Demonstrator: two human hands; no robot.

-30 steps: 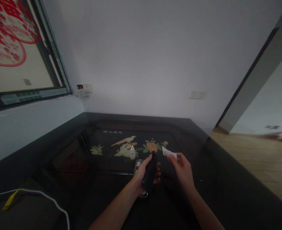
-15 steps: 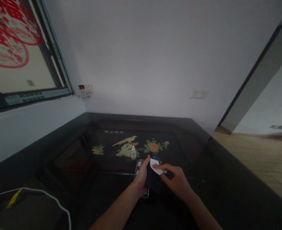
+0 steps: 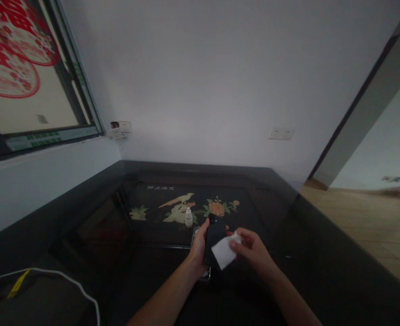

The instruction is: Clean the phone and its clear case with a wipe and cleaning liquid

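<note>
Since half a second ago your white wipe [image 3: 224, 253] has slid from the top of the dark phone [image 3: 214, 239] down to its lower half, and your right hand [image 3: 250, 247] has drawn back with it. Your left hand [image 3: 200, 246] has its grip closed round the phone's left edge, holding it tilted above the desk [image 3: 308, 253]; your right grip pinches the wipe flat against it. The wiping looks mid-pass: how clean the surface is cannot be told. A small dropper bottle [image 3: 188, 217] stands just beyond, and something clear lies under the phone.
</note>
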